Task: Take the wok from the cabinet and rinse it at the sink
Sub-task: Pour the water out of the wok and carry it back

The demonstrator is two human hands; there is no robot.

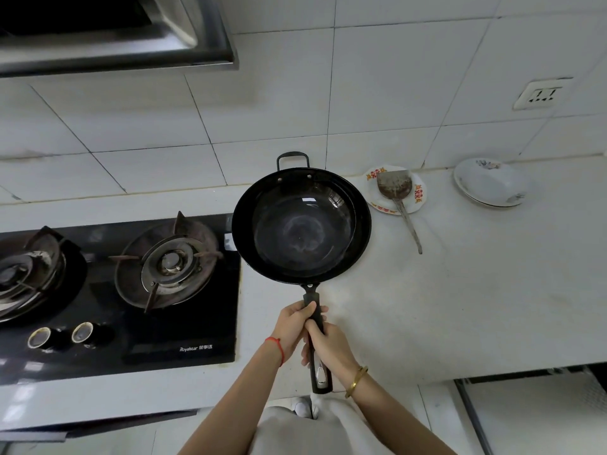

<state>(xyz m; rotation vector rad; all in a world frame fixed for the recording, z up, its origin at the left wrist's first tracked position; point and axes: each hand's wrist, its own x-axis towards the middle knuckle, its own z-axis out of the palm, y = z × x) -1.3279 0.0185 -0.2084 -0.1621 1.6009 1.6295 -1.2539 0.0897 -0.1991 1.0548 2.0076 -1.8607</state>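
A black wok (301, 224) with a small loop handle at its far rim is held level above the white countertop (460, 290), just right of the stove. Its long black handle points back toward me. My left hand (294, 326) grips the handle near its upper part, and my right hand (328, 348) grips it just below. Both hands wrap around the handle. The wok's inside looks empty and shiny. No sink or cabinet shows in this view.
A black two-burner gas stove (131, 290) lies to the left under a range hood (115, 34). A patterned plate (417, 195) holding a metal spatula (399, 198) and a white dish (491, 183) sit by the tiled wall. A wall socket (540, 93) is upper right.
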